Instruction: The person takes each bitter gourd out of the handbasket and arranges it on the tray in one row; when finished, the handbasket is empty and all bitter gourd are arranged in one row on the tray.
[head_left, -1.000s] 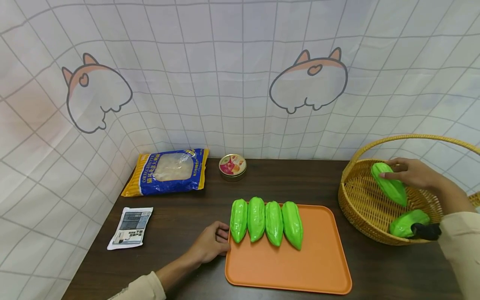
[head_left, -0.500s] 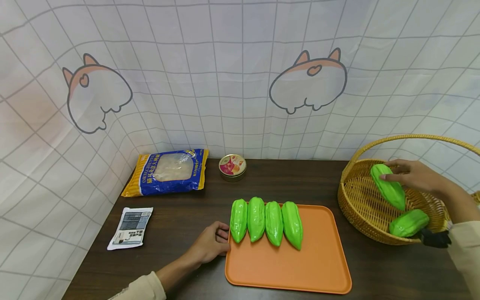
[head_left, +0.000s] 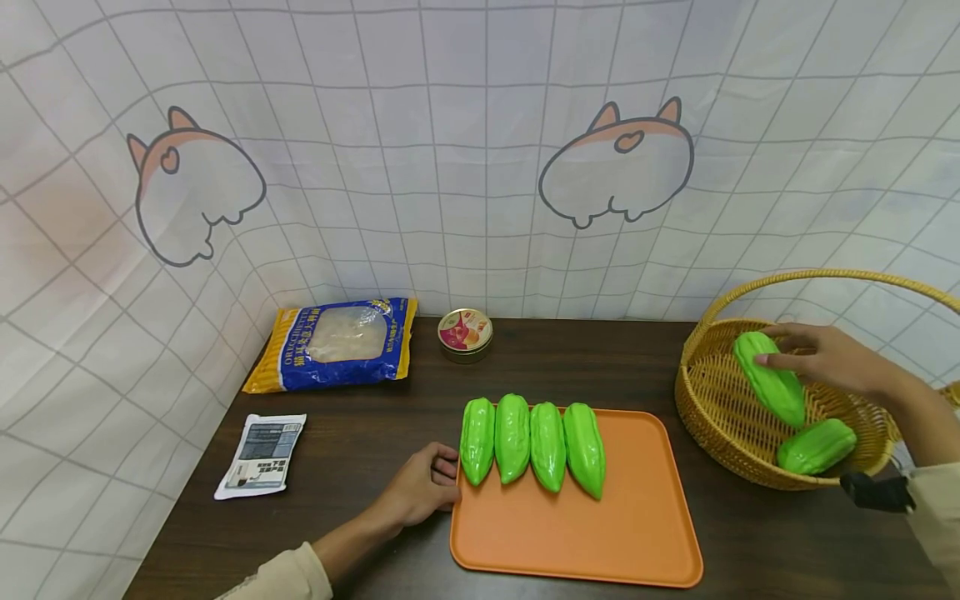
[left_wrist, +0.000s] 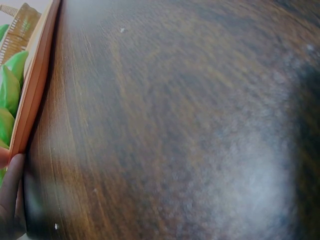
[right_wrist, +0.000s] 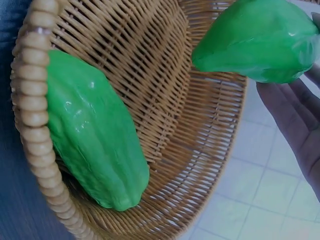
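Observation:
In the head view my right hand [head_left: 836, 358] grips a shiny, ridged green bitter melon [head_left: 771, 379] over the wicker basket [head_left: 731, 425]. The right wrist view shows the fingers [right_wrist: 292, 112] around its blunt end while the other end points inward over the basket. A second bitter melon [right_wrist: 97, 132] lies on the basket floor against the near wall. My left hand [head_left: 420, 485] holds the left edge of an orange tray [head_left: 577, 537], fingertips right at the rim. Several bitter melons [head_left: 513, 439] lie side by side along the tray's far left part.
At the back left lies a blue and yellow pasta bag [head_left: 337, 343], with a small round tin [head_left: 465, 333] to its right. A white packet [head_left: 262, 456] sits on the left side of the dark wooden table [head_left: 360, 450]. The basket's tall handle [head_left: 825, 273] arches over it.
My right hand, with the bitter melon in its grip, has shifted slightly left and down over the basket. The left hand and the tray have stayed in place.

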